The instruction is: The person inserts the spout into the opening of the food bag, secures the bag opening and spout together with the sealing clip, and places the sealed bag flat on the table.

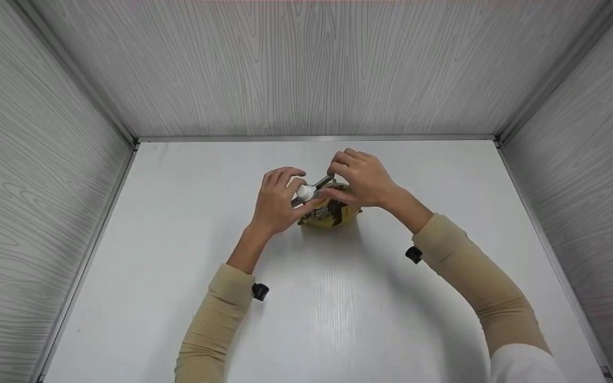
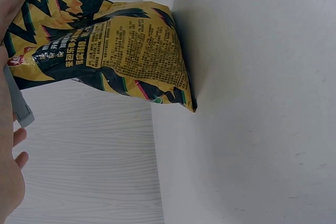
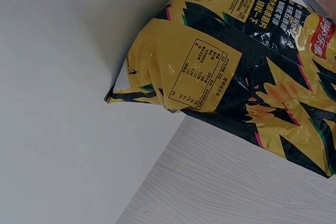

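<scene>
A yellow and black chip bag stands upright on the table, its printed panels facing the wrist cameras. Across its top lies a grey bag clip with a round white cap. My left hand grips the clip's left part near the cap, thumb along the near side and fingers over the far side. At the clip's right end, my right hand pinches with fingers bent over the far side and thumb at the near side. The left wrist view shows one grey clip end sticking out beside the bag.
The white tabletop is bounded by grey wood-grain panels at the back, left and right. A small black camera sits at each sleeve cuff, left and right.
</scene>
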{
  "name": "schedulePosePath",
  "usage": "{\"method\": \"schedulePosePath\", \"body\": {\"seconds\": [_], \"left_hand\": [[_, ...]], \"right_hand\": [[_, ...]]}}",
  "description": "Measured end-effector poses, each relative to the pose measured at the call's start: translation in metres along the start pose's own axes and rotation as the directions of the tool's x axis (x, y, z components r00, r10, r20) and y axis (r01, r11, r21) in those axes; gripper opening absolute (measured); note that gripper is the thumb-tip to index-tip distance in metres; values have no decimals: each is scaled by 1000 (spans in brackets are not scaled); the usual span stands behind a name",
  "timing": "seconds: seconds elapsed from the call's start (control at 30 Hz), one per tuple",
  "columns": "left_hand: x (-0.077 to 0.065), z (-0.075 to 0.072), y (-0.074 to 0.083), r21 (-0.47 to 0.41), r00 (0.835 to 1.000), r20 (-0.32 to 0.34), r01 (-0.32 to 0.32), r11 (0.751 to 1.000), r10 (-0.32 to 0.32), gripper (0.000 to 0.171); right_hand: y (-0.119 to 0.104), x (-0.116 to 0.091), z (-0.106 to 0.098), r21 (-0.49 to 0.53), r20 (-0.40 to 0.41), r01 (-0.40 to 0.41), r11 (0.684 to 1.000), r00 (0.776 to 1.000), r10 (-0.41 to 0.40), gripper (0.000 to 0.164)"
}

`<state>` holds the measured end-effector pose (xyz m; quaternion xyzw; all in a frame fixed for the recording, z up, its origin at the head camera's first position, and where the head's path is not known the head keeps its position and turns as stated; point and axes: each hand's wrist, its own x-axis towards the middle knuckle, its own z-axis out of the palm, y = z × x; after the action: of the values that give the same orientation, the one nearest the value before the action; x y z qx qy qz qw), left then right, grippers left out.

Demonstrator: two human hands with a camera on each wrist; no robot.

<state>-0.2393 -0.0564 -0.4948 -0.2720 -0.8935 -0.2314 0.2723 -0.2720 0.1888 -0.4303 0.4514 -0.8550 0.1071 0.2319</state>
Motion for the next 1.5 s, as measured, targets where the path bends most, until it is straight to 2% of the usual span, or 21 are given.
{"method": "schedulePosePath", "body": {"seconds": [0.43,0.7,1.27,1.5], "left_hand": [[2,0,0,3,1000,3,-20,1000,20,49],[2,1,-1,20,1000,-2,-26,999,26,49],[-1,1,0,82,999,-33,-40,996,43,49],[-1,2,-1,88,998,-34,-42,995,45,49]], "right_hand": [[1,0,4,11,-23,-1,1000,1000,1,45],[-1,0,5,66,8,-37,997,999,37,42],[-8,2,3,99,45,-93,991,995,89,42],[-8,3,4,102,36,-86,991,996,83,41]]}}
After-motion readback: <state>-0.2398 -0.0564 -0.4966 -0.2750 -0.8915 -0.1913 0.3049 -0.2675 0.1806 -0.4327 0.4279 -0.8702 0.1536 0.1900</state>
